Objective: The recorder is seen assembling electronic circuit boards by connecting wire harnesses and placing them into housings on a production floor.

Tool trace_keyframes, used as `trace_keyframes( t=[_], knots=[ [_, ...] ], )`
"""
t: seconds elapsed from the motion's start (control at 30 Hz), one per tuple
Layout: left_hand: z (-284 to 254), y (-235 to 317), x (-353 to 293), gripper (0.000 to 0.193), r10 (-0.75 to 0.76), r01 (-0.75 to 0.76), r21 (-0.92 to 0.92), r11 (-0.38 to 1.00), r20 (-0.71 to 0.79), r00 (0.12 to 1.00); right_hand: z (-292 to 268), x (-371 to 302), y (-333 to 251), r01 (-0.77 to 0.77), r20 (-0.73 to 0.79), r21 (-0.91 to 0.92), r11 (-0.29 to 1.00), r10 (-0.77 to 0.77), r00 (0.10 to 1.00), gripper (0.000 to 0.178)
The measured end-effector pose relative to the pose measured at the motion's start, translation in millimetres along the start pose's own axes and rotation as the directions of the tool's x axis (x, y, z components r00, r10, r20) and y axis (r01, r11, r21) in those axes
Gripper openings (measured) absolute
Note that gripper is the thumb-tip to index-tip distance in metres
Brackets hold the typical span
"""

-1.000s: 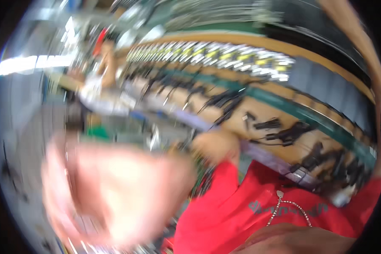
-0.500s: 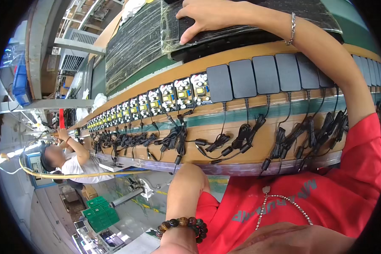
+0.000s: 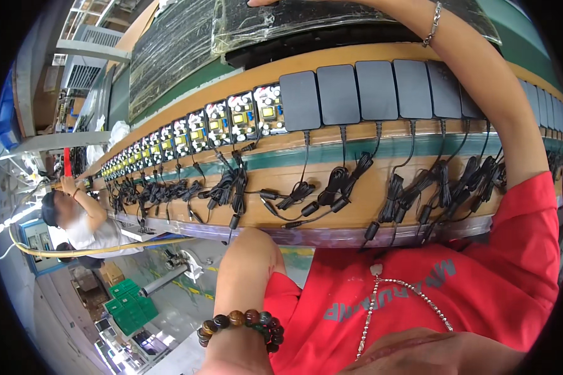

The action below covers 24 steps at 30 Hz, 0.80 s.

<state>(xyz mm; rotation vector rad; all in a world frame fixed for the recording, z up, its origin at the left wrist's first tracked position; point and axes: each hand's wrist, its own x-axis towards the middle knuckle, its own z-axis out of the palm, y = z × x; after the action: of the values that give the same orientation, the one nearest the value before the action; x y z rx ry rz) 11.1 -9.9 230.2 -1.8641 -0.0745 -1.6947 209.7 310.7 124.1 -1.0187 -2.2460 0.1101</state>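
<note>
My right arm reaches across the row of power adapters to the top edge. There, only a bit of my right hand (image 3: 261, 2) shows, at a black panel wrapped in clear film (image 3: 281, 28); the other fingers are cut off. Below it stand several adapters with flat dark grey tops (image 3: 338, 94). Further left, the row goes on as open adapter cases with circuit boards (image 3: 241, 117) showing. Bundled black cables (image 3: 336, 185) hang from them over the bench. My left arm is bent, its beaded wrist at the lower edge, and the left hand is out of the picture.
The wooden bench (image 3: 266, 215) has a green strip and a film-covered front edge. A second wrapped panel (image 3: 169, 56) lies at the far left. A person in a white top (image 3: 100, 234) works at the bench's left end. Green crates (image 3: 131, 306) stand on the floor.
The view has shifted, so the bench and adapters sit further left and higher. My right hand, lying with fingers spread on the panel before, has mostly slipped past the top edge.
</note>
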Motion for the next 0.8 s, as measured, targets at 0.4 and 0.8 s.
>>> trace_keyframes(
  t=[0.4, 0.8],
  knots=[
    [-3, 5, 3, 0.026, -0.069, 0.071, -0.083, 0.994, 0.030, 0.997, -6, -10, -21, -0.008, 0.235, -0.217, 0.976, 0.060, 0.970, 0.065],
    [10, 1, -133, 0.014, -0.820, 0.391, 0.764, 0.513, 0.303, 0.485, 39, -56, -102, 0.124, 0.226, 0.203, 0.971, -0.169, 0.959, 0.054]
  ],
)
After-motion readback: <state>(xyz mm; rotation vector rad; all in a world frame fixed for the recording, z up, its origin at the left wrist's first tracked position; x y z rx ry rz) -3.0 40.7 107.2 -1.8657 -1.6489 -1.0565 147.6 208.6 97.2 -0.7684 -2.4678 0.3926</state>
